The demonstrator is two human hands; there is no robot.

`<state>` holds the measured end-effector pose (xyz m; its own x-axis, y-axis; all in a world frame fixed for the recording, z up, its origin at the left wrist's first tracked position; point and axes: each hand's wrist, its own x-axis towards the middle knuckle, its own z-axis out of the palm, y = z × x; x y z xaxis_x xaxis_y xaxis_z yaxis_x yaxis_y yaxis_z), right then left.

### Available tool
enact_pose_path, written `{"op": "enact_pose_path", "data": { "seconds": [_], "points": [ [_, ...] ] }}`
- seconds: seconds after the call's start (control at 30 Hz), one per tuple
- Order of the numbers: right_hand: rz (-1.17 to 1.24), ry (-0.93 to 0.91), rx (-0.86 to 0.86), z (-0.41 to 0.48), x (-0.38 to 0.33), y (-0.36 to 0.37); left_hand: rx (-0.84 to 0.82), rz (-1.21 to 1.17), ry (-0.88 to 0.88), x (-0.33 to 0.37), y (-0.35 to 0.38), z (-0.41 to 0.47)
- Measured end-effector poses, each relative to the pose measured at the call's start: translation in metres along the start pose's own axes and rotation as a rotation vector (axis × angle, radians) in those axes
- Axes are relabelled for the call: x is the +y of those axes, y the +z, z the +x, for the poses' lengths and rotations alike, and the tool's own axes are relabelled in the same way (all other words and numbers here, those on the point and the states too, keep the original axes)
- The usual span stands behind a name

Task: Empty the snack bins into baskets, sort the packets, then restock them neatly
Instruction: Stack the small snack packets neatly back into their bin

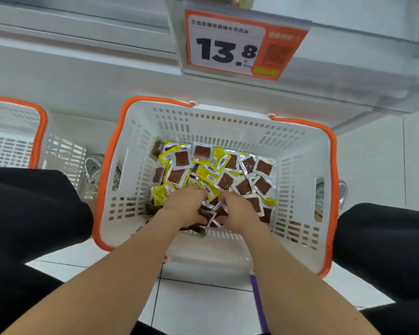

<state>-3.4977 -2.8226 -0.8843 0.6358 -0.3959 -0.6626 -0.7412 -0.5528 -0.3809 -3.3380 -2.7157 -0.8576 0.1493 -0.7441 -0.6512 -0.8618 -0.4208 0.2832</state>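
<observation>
Both left hand [184, 204] and right hand [238, 212] clutch brown packets [212, 215] inside basket [228, 126]; price tag [225, 44] reads 13.8

The single head camera is looking steeply down, hovering close over the basket [298, 151], facing the shelf [82, 76] ahead.

An orange price tag [242, 44] reading 13.8 hangs from the white shelf [353, 39] above a tiled floor [203, 305].

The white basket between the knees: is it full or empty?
Neither: snack packets cover the floor of the basket in a shallow layer; its slotted walls above are bare.
</observation>
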Motion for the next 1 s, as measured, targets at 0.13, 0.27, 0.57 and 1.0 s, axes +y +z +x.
{"op": "enact_pose_path", "data": {
  "seconds": [0.13,0.27,0.57,1.0],
  "points": [
    [-0.076,0.063,-0.078,-0.008,0.007,0.011,0.045,0.093,-0.018,0.015,0.012,0.001],
    [0.028,0.084,-0.022,-0.012,0.01,0.01,0.041,0.014,-0.003,0.016,0.01,0.003],
    [0.075,0.004,-0.076,-0.011,0.009,0.008,0.002,-0.126,-0.092,-0.002,0.003,0.004],
    [-0.065,-0.006,-0.109,-0.006,0.004,-0.001,0.134,-0.584,-0.176,-0.005,-0.02,0.002]
  ]
}}
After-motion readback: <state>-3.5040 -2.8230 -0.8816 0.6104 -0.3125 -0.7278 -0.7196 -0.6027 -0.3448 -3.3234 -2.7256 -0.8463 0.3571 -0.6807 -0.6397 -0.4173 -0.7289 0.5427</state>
